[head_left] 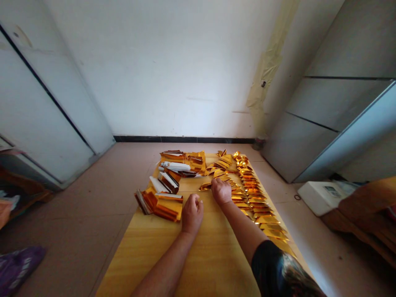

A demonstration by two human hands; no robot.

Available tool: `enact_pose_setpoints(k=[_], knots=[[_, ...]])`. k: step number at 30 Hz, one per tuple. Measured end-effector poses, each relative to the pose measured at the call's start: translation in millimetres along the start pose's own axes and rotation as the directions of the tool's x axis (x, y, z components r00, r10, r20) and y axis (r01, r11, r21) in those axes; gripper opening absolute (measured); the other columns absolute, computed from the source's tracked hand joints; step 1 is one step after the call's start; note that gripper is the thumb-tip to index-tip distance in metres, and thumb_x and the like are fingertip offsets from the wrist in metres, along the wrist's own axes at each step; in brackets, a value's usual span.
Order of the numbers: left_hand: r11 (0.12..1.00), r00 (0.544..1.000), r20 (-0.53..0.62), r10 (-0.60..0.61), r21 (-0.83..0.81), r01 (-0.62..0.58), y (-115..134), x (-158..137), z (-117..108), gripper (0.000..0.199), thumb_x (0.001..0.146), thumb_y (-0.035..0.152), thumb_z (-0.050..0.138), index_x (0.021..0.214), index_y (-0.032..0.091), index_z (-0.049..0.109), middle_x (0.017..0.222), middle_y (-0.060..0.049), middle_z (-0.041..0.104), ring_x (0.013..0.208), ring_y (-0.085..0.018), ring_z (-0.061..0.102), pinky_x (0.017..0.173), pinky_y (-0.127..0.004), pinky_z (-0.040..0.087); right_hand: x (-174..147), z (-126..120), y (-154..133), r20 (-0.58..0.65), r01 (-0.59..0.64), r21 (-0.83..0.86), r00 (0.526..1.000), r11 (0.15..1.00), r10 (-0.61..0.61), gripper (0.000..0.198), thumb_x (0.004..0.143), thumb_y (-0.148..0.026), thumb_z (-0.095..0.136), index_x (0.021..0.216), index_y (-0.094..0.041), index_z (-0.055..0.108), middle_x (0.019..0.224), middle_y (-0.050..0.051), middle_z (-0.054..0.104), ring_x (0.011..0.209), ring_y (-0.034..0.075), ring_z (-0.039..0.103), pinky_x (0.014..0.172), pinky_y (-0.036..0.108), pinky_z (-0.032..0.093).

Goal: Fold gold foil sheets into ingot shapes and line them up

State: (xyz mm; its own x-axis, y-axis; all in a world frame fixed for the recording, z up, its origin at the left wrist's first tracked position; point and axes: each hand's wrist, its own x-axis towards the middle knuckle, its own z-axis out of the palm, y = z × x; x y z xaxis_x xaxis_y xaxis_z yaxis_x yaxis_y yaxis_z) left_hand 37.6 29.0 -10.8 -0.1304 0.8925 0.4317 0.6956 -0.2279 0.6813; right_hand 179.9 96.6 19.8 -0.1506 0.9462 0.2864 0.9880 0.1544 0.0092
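Left hand (192, 213) is curled into a loose fist, mid-frame on the bench (185, 264), holding nothing visible. Right hand (221, 190) is closed, knuckles up, pinching a gold foil piece (205, 187) just left of it (grip partly hidden). Folded pieces (256, 202) already run in a long row down the right edge. Unfolded foil stacks (163, 204) remain at centre left and top, so my read is roughly halfway.

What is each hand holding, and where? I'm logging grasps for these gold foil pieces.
Left hand: closed fist, contents indiscernible. Right hand pinches a folded gold foil piece at its right end.
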Motion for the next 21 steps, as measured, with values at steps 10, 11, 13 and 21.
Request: enact_pose_setpoints(k=[10, 11, 13, 21], knots=[[0.999, 0.999, 0.024, 0.029, -0.025, -0.029, 0.4, -0.7, 0.0, 0.013, 0.08, 0.014, 0.041, 0.083, 0.021, 0.052, 0.081, -0.003, 0.063, 0.08, -0.018, 0.061, 0.074, -0.029, 0.048, 19.3, 6.1, -5.3, 0.1, -0.077, -0.056, 0.992, 0.995, 0.082, 0.019, 0.091, -0.021, 0.04, 0.096, -0.02, 0.059, 0.091, 0.008, 0.064, 0.079, 0.018, 0.062, 0.065, 0.027, 0.037], [0.999, 0.999, 0.023, 0.029, -0.024, -0.028, 0.2, -0.9, 0.1, 0.014, 0.079, 0.014, 0.041, 0.084, 0.02, 0.053, 0.082, -0.004, 0.064, 0.082, -0.018, 0.061, 0.075, -0.029, 0.048, 20.3, 6.2, -6.5, 0.105, -0.082, -0.06, 0.991, 0.995, 0.088, 0.02, 0.091, -0.021, 0.04, 0.097, -0.02, 0.058, 0.092, 0.008, 0.064, 0.08, 0.018, 0.062, 0.066, 0.027, 0.038], [1.0, 0.999, 0.022, 0.027, -0.016, -0.027, 0.0, -0.8, 0.4, 0.016, 0.079, 0.013, 0.04, 0.085, 0.02, 0.053, 0.084, -0.004, 0.064, 0.083, -0.018, 0.062, 0.076, -0.03, 0.048, 21.6, 6.0, -8.7, 0.116, -0.088, -0.067, 0.989, 0.994, 0.095, 0.02, 0.092, -0.021, 0.039, 0.098, -0.02, 0.057, 0.093, 0.008, 0.064, 0.08, 0.018, 0.063, 0.066, 0.027, 0.038], [0.999, 0.998, 0.053, 0.042, -0.016, -0.041, 0.5, 0.4, -0.4, 0.018, 0.079, 0.01, 0.039, 0.081, 0.02, 0.053, 0.082, -0.004, 0.063, 0.083, -0.018, 0.06, 0.076, -0.03, 0.048, 24.0, 4.6, -10.4, 0.134, -0.076, -0.07, 0.987, 0.995, 0.085, 0.022, 0.094, -0.019, 0.034, 0.101, -0.019, 0.055, 0.095, 0.01, 0.064, 0.08, 0.018, 0.063, 0.066, 0.027, 0.04]])
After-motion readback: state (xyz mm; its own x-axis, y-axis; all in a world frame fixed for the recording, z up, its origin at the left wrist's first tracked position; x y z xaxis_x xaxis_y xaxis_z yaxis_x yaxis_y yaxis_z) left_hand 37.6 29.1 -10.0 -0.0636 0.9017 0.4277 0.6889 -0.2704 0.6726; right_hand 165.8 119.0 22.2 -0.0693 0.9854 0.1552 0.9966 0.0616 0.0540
